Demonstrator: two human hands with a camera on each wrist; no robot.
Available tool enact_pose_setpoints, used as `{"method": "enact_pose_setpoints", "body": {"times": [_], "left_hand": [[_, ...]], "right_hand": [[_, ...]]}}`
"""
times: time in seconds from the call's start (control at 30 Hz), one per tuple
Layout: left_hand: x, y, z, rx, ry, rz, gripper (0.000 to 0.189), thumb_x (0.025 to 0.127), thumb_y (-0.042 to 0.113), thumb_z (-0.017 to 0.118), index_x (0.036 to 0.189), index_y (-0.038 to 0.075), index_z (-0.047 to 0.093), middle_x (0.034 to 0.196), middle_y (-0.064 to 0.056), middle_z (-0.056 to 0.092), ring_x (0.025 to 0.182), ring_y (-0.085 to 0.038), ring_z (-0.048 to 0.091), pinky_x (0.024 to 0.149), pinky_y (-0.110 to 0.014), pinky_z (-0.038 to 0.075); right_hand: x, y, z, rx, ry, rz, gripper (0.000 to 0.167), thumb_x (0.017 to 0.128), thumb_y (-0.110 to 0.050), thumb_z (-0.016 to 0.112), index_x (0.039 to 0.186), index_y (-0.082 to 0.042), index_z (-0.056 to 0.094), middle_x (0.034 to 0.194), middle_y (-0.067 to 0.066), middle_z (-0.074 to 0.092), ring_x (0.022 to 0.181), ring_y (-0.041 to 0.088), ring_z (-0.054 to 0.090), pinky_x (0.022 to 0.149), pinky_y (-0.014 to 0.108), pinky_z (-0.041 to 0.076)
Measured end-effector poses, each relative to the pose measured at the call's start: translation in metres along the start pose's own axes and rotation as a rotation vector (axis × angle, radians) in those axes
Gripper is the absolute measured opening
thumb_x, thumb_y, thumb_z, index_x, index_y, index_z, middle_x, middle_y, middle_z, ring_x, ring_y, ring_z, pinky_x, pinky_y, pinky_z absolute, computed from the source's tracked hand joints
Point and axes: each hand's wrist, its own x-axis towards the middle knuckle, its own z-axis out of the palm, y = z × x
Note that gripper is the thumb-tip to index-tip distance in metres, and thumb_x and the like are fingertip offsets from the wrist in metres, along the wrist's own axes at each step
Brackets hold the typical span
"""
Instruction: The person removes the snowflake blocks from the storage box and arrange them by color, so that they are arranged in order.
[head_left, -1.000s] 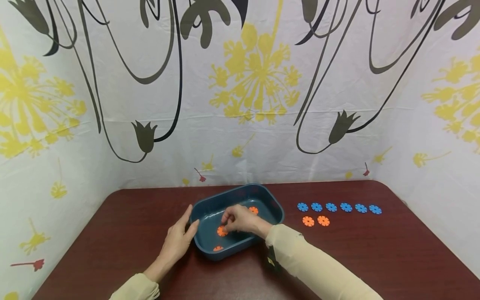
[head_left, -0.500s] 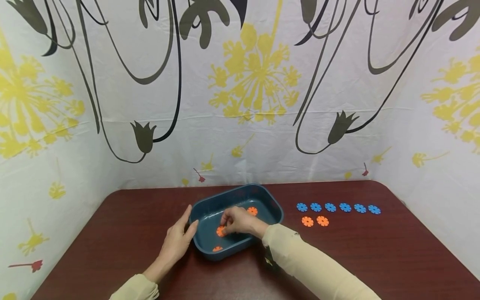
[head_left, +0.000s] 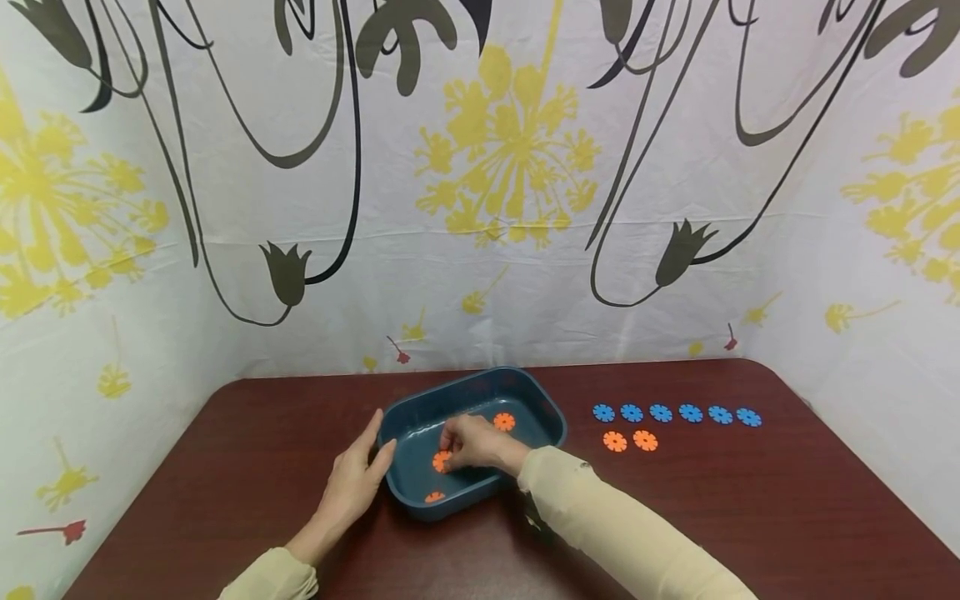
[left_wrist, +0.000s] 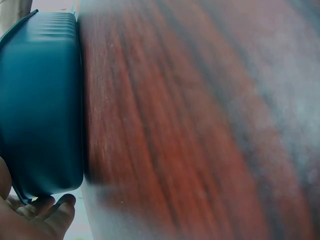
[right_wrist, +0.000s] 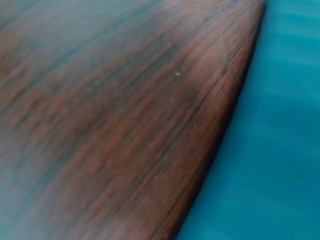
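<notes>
A dark teal plastic tub (head_left: 525,392) stands slantwise on the table. My left hand (head_left: 352,479) holds its left end, thumb at the rim and fingers along the outside; in the left wrist view those fingers (left_wrist: 57,215) lie against the tub's end wall. Inside the tub, my right hand (head_left: 480,443) pinches the edge of an orange notched disc (head_left: 441,461) between thumb and fingertips. Another orange disc (head_left: 504,422) lies behind that hand, and a third orange disc (head_left: 435,497) is partly hidden by the near wall. The right wrist view shows only table and tub wall, no fingers.
Right of the tub lies a row of several blue notched discs (head_left: 661,413). Two orange discs (head_left: 630,442) lie in front of the row's left part. The dark red-brown wooden table (head_left: 720,508) reaches back to a patterned white cloth (head_left: 480,325) hanging around it.
My right forearm has shifted slightly left. Both hands otherwise keep their places, and the discs and tub have not visibly moved.
</notes>
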Motion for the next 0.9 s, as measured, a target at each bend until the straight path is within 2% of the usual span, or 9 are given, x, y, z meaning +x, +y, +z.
{"method": "enact_pose_setpoints", "body": {"times": [0.9], "left_hand": [[0.0003, 0.0001, 0.0010, -0.008, 0.001, 0.004, 0.060, 0.098, 0.025, 0.050, 0.150, 0.011, 0.024, 0.151, -0.013, 0.032, 0.136, -0.031, 0.033, 0.105, -0.050, 0.035]], "right_hand": [[0.0012, -0.0011, 0.0036, -0.090, 0.019, 0.011, 0.025, 0.071, -0.008, 0.081, 0.081, -0.010, 0.059, 0.072, -0.002, 0.055, 0.064, 0.009, 0.048, 0.057, 0.020, 0.041]]}}
